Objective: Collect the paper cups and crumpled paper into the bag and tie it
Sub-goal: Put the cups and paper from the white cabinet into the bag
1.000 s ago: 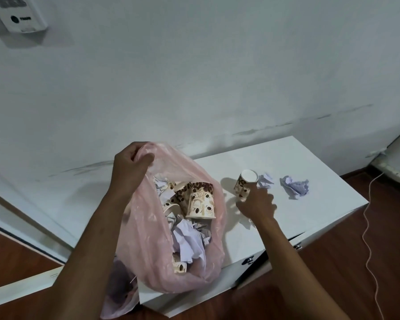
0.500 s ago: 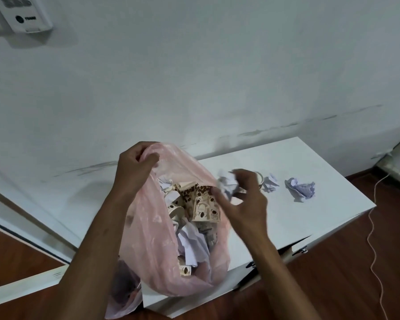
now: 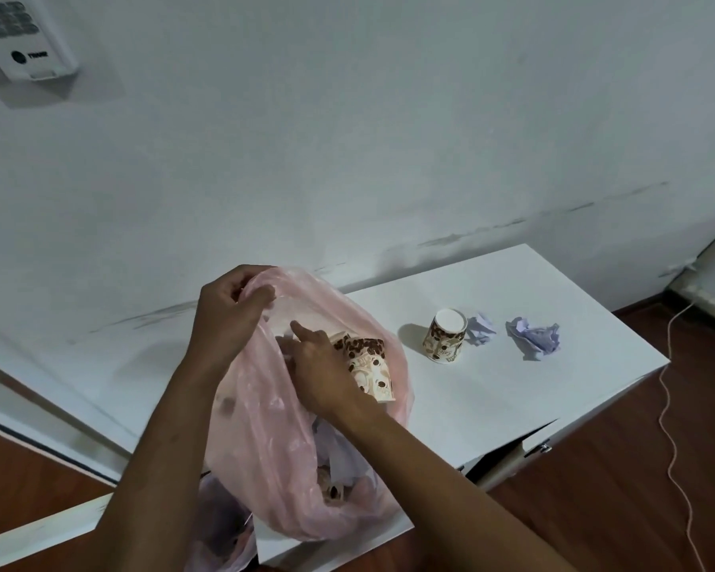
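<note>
Right hand has plunged into the bag, fingers spread; left hand beside it pinches the rim.

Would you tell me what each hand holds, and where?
Left hand grips the pink bag by its rim; right hand is inside it, contents hidden.

Thin pink plastic bag: on white rectangular cabinet top, at its 9 o'clock end. Upturned brown-patterned paper cup: at bag's 3 o'clock. Small crumpled white paper: touching cup's 3 o'clock side. Larger crumpled white paper wad: further toward 3 o'clock, apart.
</note>
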Action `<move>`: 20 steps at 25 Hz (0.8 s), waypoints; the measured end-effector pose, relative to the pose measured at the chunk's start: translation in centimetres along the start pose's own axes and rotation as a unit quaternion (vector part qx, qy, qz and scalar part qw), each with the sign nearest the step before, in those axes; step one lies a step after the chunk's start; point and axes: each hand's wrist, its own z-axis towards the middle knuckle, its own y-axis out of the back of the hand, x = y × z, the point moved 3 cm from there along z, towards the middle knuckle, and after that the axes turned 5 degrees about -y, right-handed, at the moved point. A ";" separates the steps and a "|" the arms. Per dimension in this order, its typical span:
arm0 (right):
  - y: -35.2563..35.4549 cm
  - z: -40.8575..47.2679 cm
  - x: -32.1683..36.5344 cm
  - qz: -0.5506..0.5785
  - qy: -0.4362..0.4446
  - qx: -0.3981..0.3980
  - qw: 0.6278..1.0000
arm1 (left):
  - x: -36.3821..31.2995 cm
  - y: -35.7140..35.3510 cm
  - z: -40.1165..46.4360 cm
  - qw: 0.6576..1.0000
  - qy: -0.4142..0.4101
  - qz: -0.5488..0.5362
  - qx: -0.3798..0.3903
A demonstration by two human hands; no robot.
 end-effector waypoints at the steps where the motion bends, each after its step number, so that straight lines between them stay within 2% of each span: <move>1: 0.2 -0.2 -0.1 -0.001 0.022 0.007 1.000 | 0.2 -0.1 0.0 1.000 0.002 -0.001 -0.005; 3: 1.3 -0.6 -0.9 0.016 0.019 0.006 1.000 | 0.5 -0.3 0.1 1.000 0.004 0.000 -0.017; 6: 4.4 -1.2 -2.7 0.122 -0.043 -0.046 0.991 | 0.8 -0.8 0.2 1.000 0.012 0.004 -0.025; 8: 6.6 -1.3 -4.7 0.220 -0.087 -0.134 0.962 | 0.9 -1.0 0.2 0.999 0.019 -0.007 -0.025; 9: 7.6 -1.2 -6.3 0.230 -0.108 -0.201 0.946 | 1.0 -1.1 0.2 0.999 0.021 -0.013 -0.026; 10: 8.3 -1.0 -8.1 0.200 -0.137 -0.254 0.936 | 1.0 -1.1 0.1 0.999 0.021 -0.017 -0.027; 11: 8.8 -0.6 -10.1 0.143 -0.178 -0.276 0.934 | 1.1 -1.1 0.1 0.999 0.022 -0.019 -0.027; 12: 8.9 -0.1 -12.3 0.071 -0.237 -0.253 0.935 | 1.0 -1.1 0.1 0.999 0.021 -0.022 -0.026; 14: 8.5 0.3 -16.9 -0.040 -0.361 -0.122 0.924 | 1.0 -1.1 0.0 0.999 0.019 -0.029 -0.022; 16: 7.8 -0.3 -20.0 -0.060 -0.430 -0.022 0.900 | 0.9 -1.1 0.0 0.999 0.017 -0.034 -0.024; 17: 7.5 -0.5 -20.9 -0.044 -0.430 -0.018 0.902 | 0.9 -1.0 -0.1 0.999 0.018 -0.034 -0.026; 20: 7.3 -1.3 -21.1 0.011 -0.377 -0.090 0.922 | 0.9 -0.5 -0.2 0.999 0.018 -0.029 -0.023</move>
